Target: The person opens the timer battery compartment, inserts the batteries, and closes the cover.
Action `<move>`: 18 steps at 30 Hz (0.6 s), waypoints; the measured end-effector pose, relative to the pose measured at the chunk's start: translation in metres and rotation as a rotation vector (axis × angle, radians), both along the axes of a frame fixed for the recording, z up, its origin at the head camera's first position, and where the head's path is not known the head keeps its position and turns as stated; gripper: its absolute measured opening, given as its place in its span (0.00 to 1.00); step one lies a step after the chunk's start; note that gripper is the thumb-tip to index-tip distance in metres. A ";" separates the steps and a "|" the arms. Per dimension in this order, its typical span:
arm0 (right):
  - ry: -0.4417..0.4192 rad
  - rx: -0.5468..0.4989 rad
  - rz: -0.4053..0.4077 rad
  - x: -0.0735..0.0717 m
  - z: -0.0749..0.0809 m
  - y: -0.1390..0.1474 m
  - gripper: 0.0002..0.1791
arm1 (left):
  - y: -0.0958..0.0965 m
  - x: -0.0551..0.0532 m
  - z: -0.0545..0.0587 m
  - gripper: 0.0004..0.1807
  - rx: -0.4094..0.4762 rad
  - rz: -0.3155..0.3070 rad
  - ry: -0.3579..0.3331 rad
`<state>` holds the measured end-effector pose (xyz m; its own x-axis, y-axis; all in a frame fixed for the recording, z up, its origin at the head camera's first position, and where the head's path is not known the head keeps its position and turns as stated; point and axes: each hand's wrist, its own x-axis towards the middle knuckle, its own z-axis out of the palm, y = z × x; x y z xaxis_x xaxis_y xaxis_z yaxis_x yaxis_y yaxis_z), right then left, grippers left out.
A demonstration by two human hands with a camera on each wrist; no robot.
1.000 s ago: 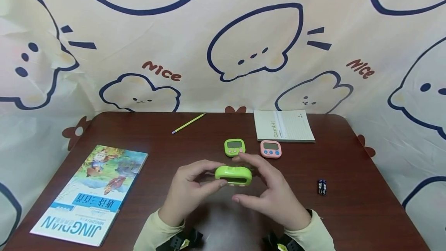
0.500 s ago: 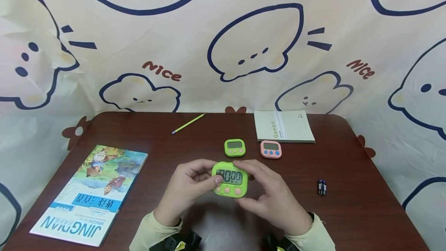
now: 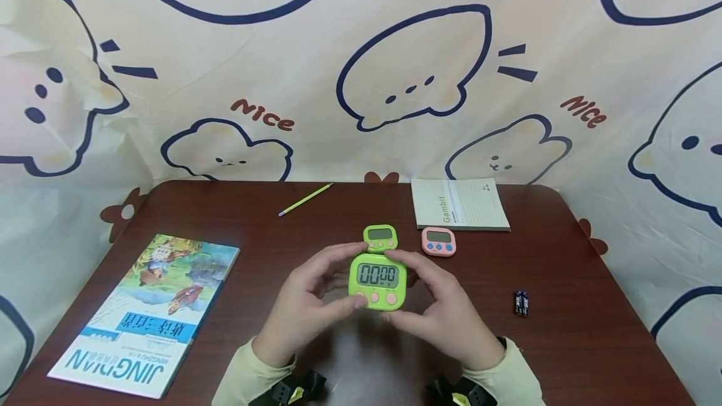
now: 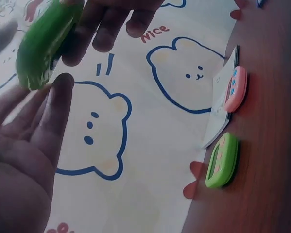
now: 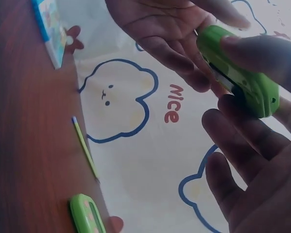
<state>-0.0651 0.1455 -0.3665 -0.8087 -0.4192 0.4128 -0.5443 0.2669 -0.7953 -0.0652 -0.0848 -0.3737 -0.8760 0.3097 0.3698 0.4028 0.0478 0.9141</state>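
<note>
Timer [image 3: 377, 281] in hand, green with zeros on its display [image 3: 378, 275], sits between both hands in the head view, raised off the table [image 3: 564, 255] and facing the wearer. The left hand [image 3: 310, 302] grasps its left side, thumb at the lower front corner by the buttons [image 3: 392, 298]; the right hand [image 3: 445, 309] grips the right side, forefinger on the top edge, thumb at the bottom one. Such an edge hold seems sound, since it leaves the digits uncovered; the left thumb wants most care, as stray pressure could work a button. The batteries [image 3: 521, 303] lie well apart to the right. From the left wrist, the timer is well apart from the other green timer [image 4: 223, 160] and the pink timer [image 4: 236, 90], so there is room to tilt it. From the right wrist, the right thumb bears on its rim while other fingers reach loosely behind; one laid against the back would steady any press. Something dark shows on that back, but whether cover or gap I cannot tell, so light fingertips there are wiser.
</note>
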 end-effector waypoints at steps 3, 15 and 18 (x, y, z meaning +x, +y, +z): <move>-0.081 -0.045 0.003 0.000 0.000 0.002 0.43 | 0.000 0.000 0.002 0.40 -0.043 -0.025 0.066; -0.184 -0.067 0.021 -0.002 -0.003 0.003 0.44 | -0.001 -0.002 -0.001 0.42 -0.110 -0.036 0.177; -0.141 -0.043 -0.011 -0.003 -0.004 0.001 0.44 | -0.001 -0.004 -0.003 0.42 -0.149 0.016 0.196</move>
<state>-0.0686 0.1468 -0.3708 -0.8641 -0.3947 0.3124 -0.4240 0.2364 -0.8742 -0.0687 -0.0856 -0.3767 -0.7973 0.3601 0.4844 0.5699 0.1845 0.8007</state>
